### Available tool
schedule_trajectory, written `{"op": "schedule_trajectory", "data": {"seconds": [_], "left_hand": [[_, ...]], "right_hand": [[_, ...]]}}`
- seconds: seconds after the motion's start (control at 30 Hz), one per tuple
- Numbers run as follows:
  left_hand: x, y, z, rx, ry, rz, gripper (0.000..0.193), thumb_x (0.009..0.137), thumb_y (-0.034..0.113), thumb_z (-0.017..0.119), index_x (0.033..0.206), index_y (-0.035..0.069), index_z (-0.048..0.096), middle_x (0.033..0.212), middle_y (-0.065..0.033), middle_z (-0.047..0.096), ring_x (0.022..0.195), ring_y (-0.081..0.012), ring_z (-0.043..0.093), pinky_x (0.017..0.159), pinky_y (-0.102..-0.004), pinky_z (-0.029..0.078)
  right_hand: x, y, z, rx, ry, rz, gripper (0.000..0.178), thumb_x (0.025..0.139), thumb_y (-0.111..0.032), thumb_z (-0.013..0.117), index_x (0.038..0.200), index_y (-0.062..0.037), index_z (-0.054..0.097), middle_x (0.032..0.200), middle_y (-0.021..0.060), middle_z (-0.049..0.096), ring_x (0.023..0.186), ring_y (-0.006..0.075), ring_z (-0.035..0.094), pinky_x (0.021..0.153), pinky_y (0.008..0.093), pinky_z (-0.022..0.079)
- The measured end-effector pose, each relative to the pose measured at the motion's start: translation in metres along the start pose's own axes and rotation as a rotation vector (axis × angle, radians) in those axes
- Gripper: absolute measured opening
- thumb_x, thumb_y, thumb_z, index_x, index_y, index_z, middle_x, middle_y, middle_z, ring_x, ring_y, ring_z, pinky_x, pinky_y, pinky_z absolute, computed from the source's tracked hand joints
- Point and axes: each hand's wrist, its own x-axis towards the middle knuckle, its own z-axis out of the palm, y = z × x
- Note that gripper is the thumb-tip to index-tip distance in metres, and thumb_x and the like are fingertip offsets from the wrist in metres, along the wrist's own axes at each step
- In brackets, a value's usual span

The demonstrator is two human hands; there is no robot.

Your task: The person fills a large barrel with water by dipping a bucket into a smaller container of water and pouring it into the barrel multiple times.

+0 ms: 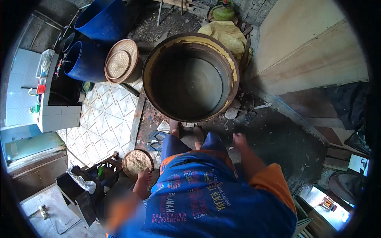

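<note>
A large round vat (234, 75) with a worn yellowish inner rim stands in front of me. Greyish, cloudy liquid seems to fill its bottom. My left hand (144, 177) is low at my left side, close to the near edge of a round woven basket (124, 162) of pale, crumbly stuff. Its fingers look apart, and nothing shows in them. Out in the air past my right thigh, my right hand (239, 141) has loosely spread fingers and holds nothing visible. It is apart from the vat.
Two blue barrels (85, 63) and stacked woven trays (119, 65) stand at the far left. Beside the vat lie a yellowish sack (224, 35) and a green gas cylinder (223, 13). A black crate (109, 170) sits left of the basket. Wooden panels (305, 43) rise at the right.
</note>
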Motion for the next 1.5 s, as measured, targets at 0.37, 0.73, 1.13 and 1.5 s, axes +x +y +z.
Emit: {"op": "schedule_trajectory", "data": {"seconds": [0.37,0.73,1.13,1.5], "left_hand": [[-0.054,0.037,0.016,-0.078,0.013,0.382,0.042,0.094,0.035,0.037,0.094,0.0,0.06,0.083,-0.0102,0.062,0.071,-0.0199,0.062,0.058,-0.0335,0.047],[-0.006,-0.023,-0.015,-0.189,-0.02,0.214,0.009,0.08,0.014,0.059,0.082,0.005,0.057,0.067,-0.003,0.055,0.053,-0.0133,0.053,0.044,-0.0274,0.043],[0.022,-0.033,-0.112,-0.449,0.004,0.014,0.008,0.086,0.02,0.054,0.09,0.014,0.055,0.081,-0.0015,0.058,0.073,-0.0159,0.06,0.062,-0.0328,0.048],[0.052,-0.032,-0.202,-0.754,0.014,0.118,0.007,0.088,0.014,0.054,0.083,0.01,0.053,0.068,-0.0012,0.052,0.054,-0.0121,0.049,0.048,-0.0255,0.041]], "right_hand": [[0.031,-0.182,0.0,0.125,0.19,-0.406,0.029,0.086,-0.029,0.061,0.091,-0.0008,0.061,0.083,0.0168,0.065,0.081,0.034,0.061,0.073,0.0403,0.047],[-0.033,-0.32,0.103,-0.211,-0.049,-0.598,0.025,0.087,-0.029,0.06,0.09,-0.0047,0.063,0.085,0.0131,0.066,0.08,0.0284,0.064,0.073,0.0389,0.049],[-0.016,-0.471,0.263,-0.646,0.032,-0.63,0.033,0.087,-0.036,0.055,0.092,-0.0058,0.068,0.098,0.0175,0.066,0.096,0.0357,0.061,0.085,0.0438,0.047],[-0.019,-0.469,0.297,-0.803,0.228,-0.371,0.022,0.088,-0.027,0.055,0.1,-0.0118,0.065,0.104,0.0194,0.064,0.1,0.038,0.06,0.086,0.0458,0.048]]}}
